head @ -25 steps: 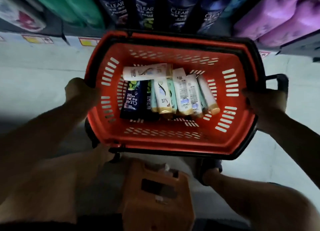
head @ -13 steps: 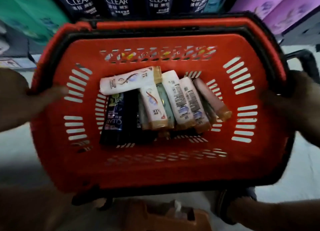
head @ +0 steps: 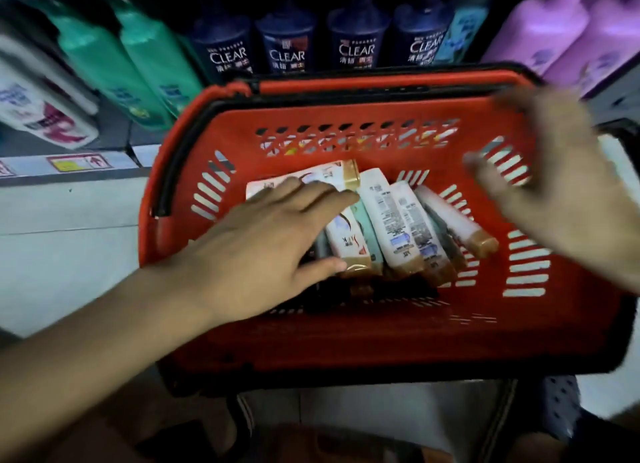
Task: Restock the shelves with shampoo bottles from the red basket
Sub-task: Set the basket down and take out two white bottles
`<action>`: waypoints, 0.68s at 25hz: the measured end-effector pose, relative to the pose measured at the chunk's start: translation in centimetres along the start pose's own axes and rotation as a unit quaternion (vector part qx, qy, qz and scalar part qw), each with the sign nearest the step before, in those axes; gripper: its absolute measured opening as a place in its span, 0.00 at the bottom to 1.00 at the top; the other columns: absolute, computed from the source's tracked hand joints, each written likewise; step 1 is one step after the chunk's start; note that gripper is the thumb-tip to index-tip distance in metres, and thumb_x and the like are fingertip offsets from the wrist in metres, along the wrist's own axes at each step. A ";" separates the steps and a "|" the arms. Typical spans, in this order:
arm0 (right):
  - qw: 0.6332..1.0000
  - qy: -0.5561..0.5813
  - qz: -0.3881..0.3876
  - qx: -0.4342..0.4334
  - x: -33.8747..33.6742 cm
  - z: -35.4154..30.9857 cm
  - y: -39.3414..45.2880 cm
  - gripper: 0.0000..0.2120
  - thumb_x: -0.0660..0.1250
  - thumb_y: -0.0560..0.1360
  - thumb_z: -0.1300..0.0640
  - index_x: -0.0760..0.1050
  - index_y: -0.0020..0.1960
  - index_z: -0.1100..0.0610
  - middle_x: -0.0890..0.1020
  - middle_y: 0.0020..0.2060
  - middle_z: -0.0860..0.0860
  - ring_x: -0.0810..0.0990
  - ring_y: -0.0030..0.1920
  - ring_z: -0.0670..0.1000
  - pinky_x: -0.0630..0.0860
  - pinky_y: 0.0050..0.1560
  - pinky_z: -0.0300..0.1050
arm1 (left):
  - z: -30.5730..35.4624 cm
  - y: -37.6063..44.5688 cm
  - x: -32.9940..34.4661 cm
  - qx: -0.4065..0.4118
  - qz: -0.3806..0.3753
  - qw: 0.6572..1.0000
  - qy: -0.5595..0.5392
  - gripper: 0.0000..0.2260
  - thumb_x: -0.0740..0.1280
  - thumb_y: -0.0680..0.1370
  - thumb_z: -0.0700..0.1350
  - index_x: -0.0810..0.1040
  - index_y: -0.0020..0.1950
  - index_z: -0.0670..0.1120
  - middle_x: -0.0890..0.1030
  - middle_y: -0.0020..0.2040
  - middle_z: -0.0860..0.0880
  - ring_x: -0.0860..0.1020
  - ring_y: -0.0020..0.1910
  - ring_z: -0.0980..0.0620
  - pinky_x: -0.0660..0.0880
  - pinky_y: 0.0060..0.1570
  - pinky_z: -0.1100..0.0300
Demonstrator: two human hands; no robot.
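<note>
Head view, red basket (head: 346,341), shampoo bottles (head: 391,227) lying flat, caps toward viewer, left hand (head: 263,251) and right hand (head: 568,199) spread, empty

Item 1: pale floor (head: 69,261), which I am seeing stretching out on my left, a thin seam crossing it.
Item 2: price label (head: 79,162), yellow patch and red border, sitting on the grey rail (head: 41,178) above that floor (print too blurred for reading).
Item 3: second label (head: 4,168), running off the left edge.
Item 4: dark dotted fabric (head: 561,407), showing at lower right.
</note>
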State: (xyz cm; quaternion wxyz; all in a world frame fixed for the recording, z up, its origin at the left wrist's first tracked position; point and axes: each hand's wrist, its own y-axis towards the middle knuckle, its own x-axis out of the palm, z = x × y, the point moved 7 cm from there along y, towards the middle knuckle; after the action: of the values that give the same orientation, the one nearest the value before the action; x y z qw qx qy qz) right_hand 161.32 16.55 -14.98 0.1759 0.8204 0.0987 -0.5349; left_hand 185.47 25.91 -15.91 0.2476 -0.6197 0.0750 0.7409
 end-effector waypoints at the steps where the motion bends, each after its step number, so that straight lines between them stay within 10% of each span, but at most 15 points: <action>1: 0.998 -0.011 -0.035 -0.053 0.5 -1.5 0.8 0.24 0.64 0.79 0.43 0.70 0.69 0.57 0.76 0.61 0.59 0.74 0.64 0.60 0.70 0.69 0.55 | -0.1 0.1 0.9 0.002 -0.014 1.000 0.004 0.32 0.59 0.79 0.65 0.56 0.79 0.54 0.67 0.74 0.54 0.66 0.72 0.52 0.67 0.72 0.53; 7: 0.962 -0.056 -0.265 -0.034 5.3 -0.5 -1.0 0.24 0.64 0.74 0.37 0.76 0.62 0.51 0.78 0.57 0.51 0.77 0.61 0.56 0.74 0.64 0.52 | -2.6 -1.6 4.0 -0.056 -0.040 0.997 -0.038 0.35 0.64 0.77 0.62 0.54 0.80 0.55 0.65 0.76 0.54 0.64 0.74 0.52 0.65 0.73 0.53; 12: 0.963 -0.020 -0.269 -0.005 5.8 -2.3 -1.0 0.22 0.68 0.76 0.39 0.77 0.63 0.53 0.81 0.58 0.53 0.80 0.59 0.56 0.76 0.62 0.50 | -1.8 -2.1 3.6 -0.071 -0.033 0.996 -0.048 0.38 0.67 0.76 0.62 0.53 0.80 0.53 0.64 0.76 0.52 0.64 0.74 0.50 0.65 0.73 0.50; 17: 0.919 0.177 -0.289 0.202 10.9 -3.6 0.6 0.22 0.70 0.77 0.41 0.83 0.52 0.62 0.84 0.50 0.64 0.83 0.50 0.63 0.75 0.49 0.47 | -0.7 -0.7 2.5 -0.068 -0.026 0.996 -0.045 0.39 0.69 0.75 0.61 0.53 0.79 0.53 0.65 0.76 0.50 0.64 0.73 0.48 0.67 0.70 0.47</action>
State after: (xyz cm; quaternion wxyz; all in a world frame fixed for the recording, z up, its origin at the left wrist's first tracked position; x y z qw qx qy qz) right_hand 168.97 17.13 -23.49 -0.1764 0.8554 0.2510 -0.4174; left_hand 186.17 26.88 -18.31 0.2271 -0.6025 -0.0026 0.7651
